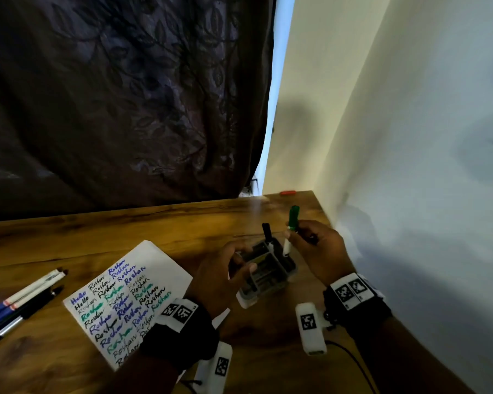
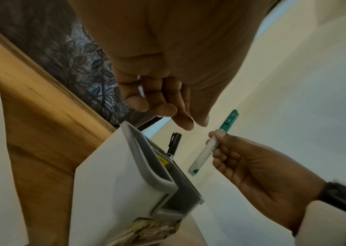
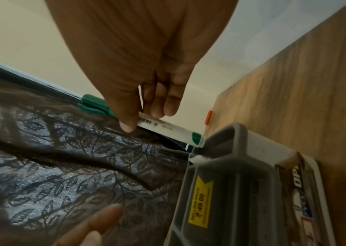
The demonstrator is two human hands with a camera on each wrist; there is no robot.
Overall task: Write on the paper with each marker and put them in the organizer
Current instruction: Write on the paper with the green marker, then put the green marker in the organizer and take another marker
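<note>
My right hand [image 1: 295, 237] pinches a white marker with a green cap [image 1: 293, 217], cap upward. Its lower end hangs just above the back right compartment of the grey organizer [image 1: 256, 294]. The left wrist view shows the marker [image 2: 203, 154] tilted in the right hand [image 2: 216, 143], above the organizer's rim [image 2: 153, 166]. A black marker [image 1: 266, 234] stands in a back compartment. My left hand [image 1: 239, 260] hovers at the organizer's left side, its fingers [image 2: 168, 109] loosely curled and holding nothing. The white paper [image 1: 143, 260], covered in coloured writing, lies to the left.
Several pens and markers [image 1: 26, 297] lie at the table's left edge. A small orange cap [image 1: 287, 192] sits at the back corner by the wall. A dark curtain hangs behind the table, and a pale wall closes off the right side.
</note>
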